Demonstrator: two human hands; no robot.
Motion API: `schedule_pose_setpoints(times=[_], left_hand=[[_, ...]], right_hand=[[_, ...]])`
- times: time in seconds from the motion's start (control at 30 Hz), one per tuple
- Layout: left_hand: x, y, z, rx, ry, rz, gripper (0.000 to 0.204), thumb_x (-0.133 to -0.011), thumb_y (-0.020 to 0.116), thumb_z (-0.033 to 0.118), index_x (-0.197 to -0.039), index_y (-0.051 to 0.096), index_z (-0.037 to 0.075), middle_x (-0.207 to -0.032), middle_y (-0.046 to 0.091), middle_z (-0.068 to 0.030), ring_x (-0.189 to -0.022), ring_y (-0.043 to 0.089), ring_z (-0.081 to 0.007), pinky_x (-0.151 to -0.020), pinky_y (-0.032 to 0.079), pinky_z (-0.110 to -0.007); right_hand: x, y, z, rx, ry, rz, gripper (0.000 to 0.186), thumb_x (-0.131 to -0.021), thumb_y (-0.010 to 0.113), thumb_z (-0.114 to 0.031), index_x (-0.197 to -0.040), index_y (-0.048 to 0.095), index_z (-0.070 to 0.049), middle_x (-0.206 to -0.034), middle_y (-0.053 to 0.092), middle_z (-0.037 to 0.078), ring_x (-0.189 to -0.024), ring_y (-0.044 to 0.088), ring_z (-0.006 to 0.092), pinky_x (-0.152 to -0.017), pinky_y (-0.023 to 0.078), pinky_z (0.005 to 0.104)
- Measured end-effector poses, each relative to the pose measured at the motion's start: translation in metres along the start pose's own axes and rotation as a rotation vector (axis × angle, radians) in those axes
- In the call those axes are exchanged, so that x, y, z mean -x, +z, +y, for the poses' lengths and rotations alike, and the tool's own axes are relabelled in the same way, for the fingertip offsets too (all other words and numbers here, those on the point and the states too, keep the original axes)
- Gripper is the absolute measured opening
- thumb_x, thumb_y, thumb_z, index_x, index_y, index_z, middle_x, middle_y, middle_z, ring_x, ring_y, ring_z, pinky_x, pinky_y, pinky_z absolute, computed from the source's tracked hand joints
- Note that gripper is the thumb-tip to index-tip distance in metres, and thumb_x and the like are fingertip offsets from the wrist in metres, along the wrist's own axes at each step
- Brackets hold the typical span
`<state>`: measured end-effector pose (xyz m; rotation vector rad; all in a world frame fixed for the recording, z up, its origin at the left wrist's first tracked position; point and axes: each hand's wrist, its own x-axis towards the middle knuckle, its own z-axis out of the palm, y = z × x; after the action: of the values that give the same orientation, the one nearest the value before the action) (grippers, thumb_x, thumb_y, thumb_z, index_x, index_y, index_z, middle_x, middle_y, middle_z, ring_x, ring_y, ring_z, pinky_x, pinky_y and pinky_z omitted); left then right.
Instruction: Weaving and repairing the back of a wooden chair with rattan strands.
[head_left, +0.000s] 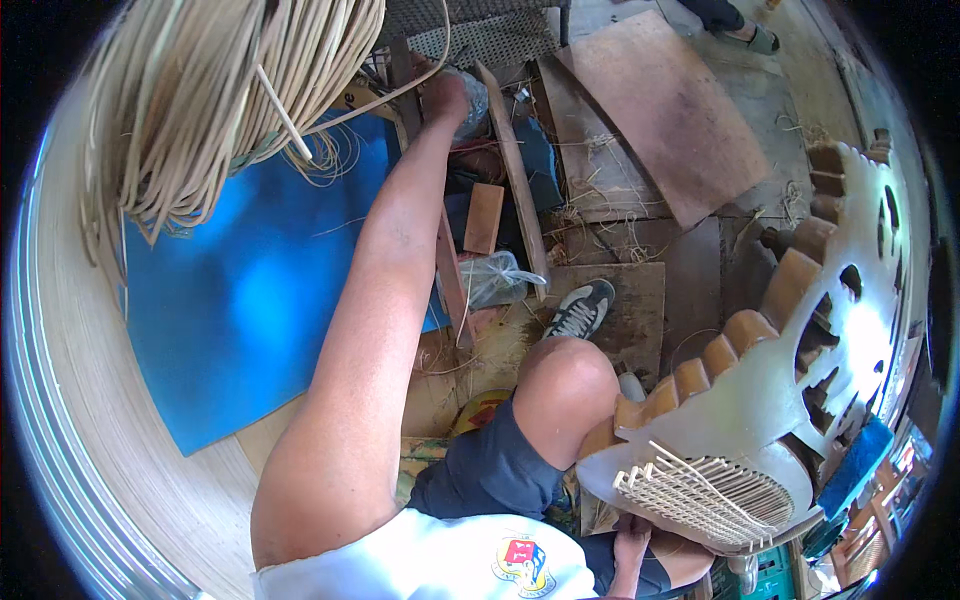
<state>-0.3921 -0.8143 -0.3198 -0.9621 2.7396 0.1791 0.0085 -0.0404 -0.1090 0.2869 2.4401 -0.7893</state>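
My left arm stretches far forward across the floor. At its end my left hand [446, 97] meets a crumpled, clear plastic-looking thing [473, 108], and its fingers are hidden there. On the right a carved wooden frame [680, 420] with a scalloped edge and cut-out holes leans over my right leg. Its rounded lower part bears a woven cane panel [710, 495], with loose strands sticking out of the weave. Close against the frame's lower edge is my right hand [630, 540], fingers bunched together; what they hold is hidden.
A large bundle of rattan strands [200, 110] stands far left beside a blue mat [250, 290]. Wooden strips [515, 180], a small wood block [484, 218] and a knotted plastic bag [493, 280] lie mid-floor. Boards [665, 110] lie farther off; another person's foot [760, 38] shows beyond.
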Motion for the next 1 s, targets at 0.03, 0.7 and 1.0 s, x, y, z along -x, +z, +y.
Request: schedule_pose_setpoints(times=[0.03, 0.7, 1.0], left_hand=[[0.003, 0.008, 0.004, 0.065, 0.056, 0.065, 0.033, -0.099, 0.054, 0.021, -0.125, 0.071, 0.01, -0.124, 0.07, -0.0196, -0.12, 0.066, -0.0367, -0.099, 0.054, -0.047], [0.061, -0.048, -0.103, 2.09, 0.052, -0.456, 0.028, -0.098, 0.062, 0.002, -0.127, 0.059, 0.002, -0.121, 0.068, -0.0128, -0.113, 0.065, -0.0258, -0.102, 0.054, -0.035], [0.157, -0.039, -0.092, 1.924, -0.07, -0.244, 0.021, -0.098, 0.068, 0.003, -0.118, 0.063, 0.007, -0.113, 0.071, -0.0117, -0.102, 0.071, -0.0229, -0.09, 0.062, -0.033]], right_hand=[[0.002, -0.003, 0.005, 0.003, 0.009, 0.013, 0.021, -0.102, 0.058, -0.016, -0.098, 0.066, 0.003, -0.073, 0.062, 0.011, -0.064, 0.055, 0.0179, -0.064, 0.047, 0.0367], [0.01, -0.028, -0.105, -0.015, 0.018, 0.034, 0.025, -0.097, 0.064, -0.021, -0.106, 0.068, 0.002, -0.089, 0.07, 0.021, -0.083, 0.069, 0.0363, -0.077, 0.052, 0.0403], [0.162, -0.235, -0.048, 0.446, 0.133, 0.436, 0.016, -0.098, 0.059, -0.016, -0.098, 0.072, -0.006, -0.092, 0.072, 0.016, -0.082, 0.07, 0.0352, -0.075, 0.055, 0.0412]])
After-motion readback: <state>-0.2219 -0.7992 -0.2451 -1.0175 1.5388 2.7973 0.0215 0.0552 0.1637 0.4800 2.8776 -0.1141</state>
